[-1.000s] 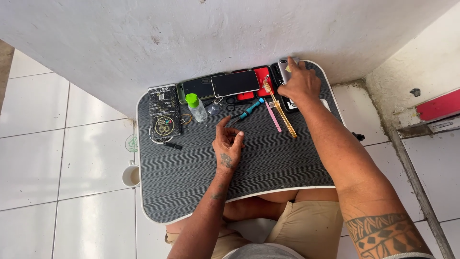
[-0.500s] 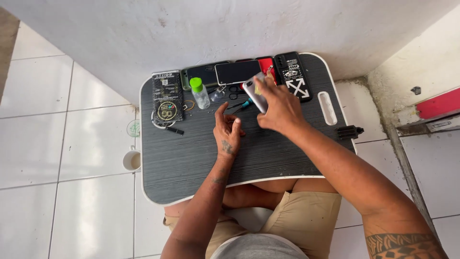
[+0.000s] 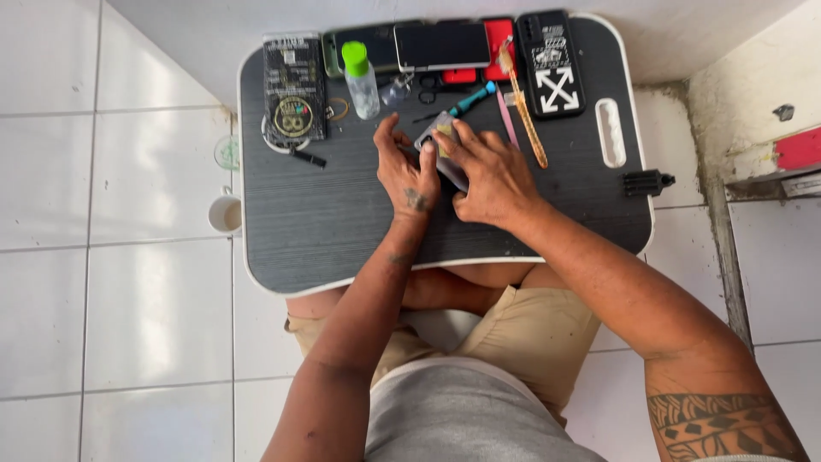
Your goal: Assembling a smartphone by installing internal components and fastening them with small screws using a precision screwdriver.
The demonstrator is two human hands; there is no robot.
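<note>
A home phone-repair spot: lap desk (image 3: 342,231) with phones (image 3: 441,45), white floor tiles (image 3: 111,299).

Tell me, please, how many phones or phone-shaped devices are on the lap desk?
4 visible: three along the far edge, a dark green phone, a black phone, a black case with white arrows; one small device between both hands. More may be hidden.

a dark blister package (image 3: 293,90) at the tray's far left — dark phone screen (image 3: 442,45) mid-back, black case (image 3: 549,62) right.
</note>
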